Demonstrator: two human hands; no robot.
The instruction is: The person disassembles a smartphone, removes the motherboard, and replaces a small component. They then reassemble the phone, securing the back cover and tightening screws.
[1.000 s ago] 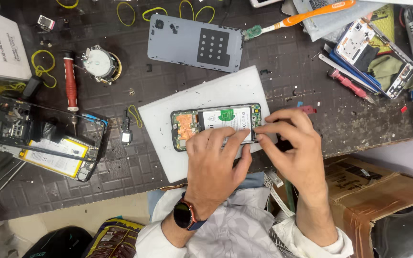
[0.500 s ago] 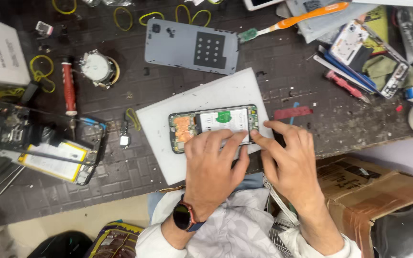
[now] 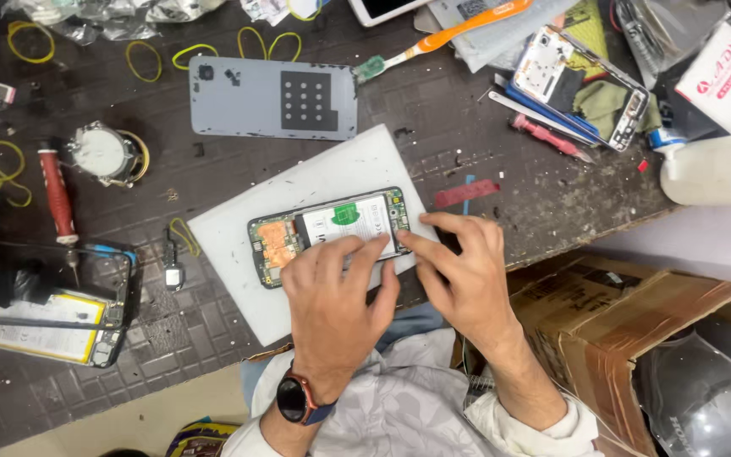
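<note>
Head view, left to right. Dismantled black phone frame with a yellow-labelled battery (image 3: 44,305) lies at the left edge of the dark gridded counter (image 3: 213,178); red-handled screwdriver (image 3: 57,193) just above it; grey plastic phone back cover (image 3: 272,97) further up. Opened black smartphone with exposed white battery and copper-coloured shield (image 3: 327,233) rests on a white rectangular work mat (image 3: 315,182), near the counter's front edge.

Left hand (image 3: 336,300) lies flat, fingers (image 3: 365,254) spread loosely over the phone's lower edge, pressing rather than gripping. Right hand (image 3: 463,275) has thumb and forefinger pinched together at the phone's right end; whether a small part sits between them cannot be told. Brown cardboard box (image 3: 628,317) sits below the counter at right.

Judgement: the step goes best with the left hand pinning the body steady and the right working lightly, straight along the edge, not twisting the board.

Phone's long axis runs left-right, slightly rising to the right; open back faces up, copper end points left.
</note>
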